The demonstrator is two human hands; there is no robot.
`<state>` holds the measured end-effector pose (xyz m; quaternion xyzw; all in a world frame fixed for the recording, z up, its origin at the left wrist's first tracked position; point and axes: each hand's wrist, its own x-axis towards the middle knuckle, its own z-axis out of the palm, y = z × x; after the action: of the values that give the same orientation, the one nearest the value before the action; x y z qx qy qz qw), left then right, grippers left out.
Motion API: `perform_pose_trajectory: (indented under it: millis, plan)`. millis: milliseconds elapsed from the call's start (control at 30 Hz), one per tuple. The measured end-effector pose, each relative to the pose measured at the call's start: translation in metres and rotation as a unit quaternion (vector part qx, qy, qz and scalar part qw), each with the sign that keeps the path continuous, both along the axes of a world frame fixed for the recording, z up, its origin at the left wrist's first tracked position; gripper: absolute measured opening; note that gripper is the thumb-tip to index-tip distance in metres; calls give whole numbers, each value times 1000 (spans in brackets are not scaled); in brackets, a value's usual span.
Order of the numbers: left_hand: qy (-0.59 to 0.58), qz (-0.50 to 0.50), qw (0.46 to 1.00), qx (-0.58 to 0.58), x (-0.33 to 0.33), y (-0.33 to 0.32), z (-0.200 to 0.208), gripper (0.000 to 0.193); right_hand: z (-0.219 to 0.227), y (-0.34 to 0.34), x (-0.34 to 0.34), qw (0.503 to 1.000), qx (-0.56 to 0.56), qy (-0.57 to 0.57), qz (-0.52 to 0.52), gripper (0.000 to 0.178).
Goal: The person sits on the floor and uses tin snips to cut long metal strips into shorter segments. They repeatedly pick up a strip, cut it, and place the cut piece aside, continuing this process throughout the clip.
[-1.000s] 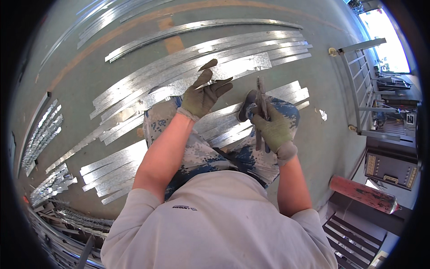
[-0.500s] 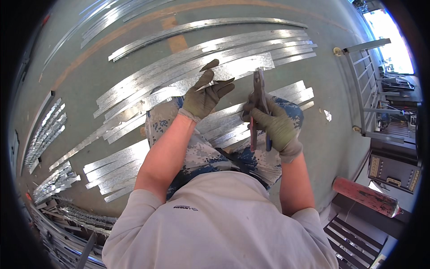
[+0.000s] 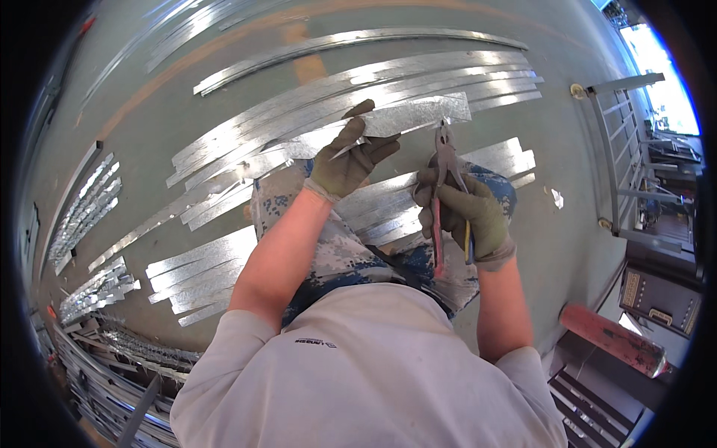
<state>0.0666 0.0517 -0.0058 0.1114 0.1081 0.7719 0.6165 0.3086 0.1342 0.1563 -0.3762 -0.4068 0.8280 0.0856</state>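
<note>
A long shiny sheet-metal strip (image 3: 426, 112) lies across my gloved left hand (image 3: 345, 160), which is closed around it with the thumb over the near side. Its right end sticks out past the fingers. My gloved right hand (image 3: 476, 218) is wrapped round a pair of pliers (image 3: 447, 160) with one red handle and one blue-and-yellow handle. The handles stand apart, and the plier jaws point away from me at the strip's lower edge near its right end. Whether the jaws touch the metal, I cannot tell.
Flat metal strips (image 3: 351, 78) lie in rows on the green floor ahead, with another stack (image 3: 202, 272) beside my left knee. Bundled metal pieces (image 3: 89, 209) are at far left. To the right stand a wheeled metal frame (image 3: 616, 138) and a red cylinder (image 3: 612, 340).
The plier handles have spread wider, and the pliers have shifted slightly right and nearer to me. My left hand still holds the strip. The whole view has moved a little.
</note>
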Motion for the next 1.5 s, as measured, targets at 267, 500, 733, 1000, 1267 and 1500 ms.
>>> perform_pose_trajectory:
  millis: [267, 500, 733, 1000, 1267, 1500]
  plan:
    - [-143, 23, 986, 79, -9, -8, 17, 44, 17, -16, -12, 984, 146, -82, 57, 49]
    - [-155, 47, 977, 141, -13, -33, 28, 46, 7, -8, -4, 993, 101, 54, -32, 53]
    - [-173, 55, 983, 35, 6, -46, 91, 44, -3, 31, -21, 925, 164, 339, 42, 47]
    - [-146, 87, 984, 51, 19, -75, 109, 39, 51, 5, -86, 931, 189, 308, 52, 72]
    - [-173, 103, 979, -14, 12, -92, 125, 62, 81, -10, -120, 921, 249, 290, 74, 70]
    - [189, 235, 930, -212, 8, -173, 154, 39, 98, 5, -131, 908, 232, 335, 97, 65]
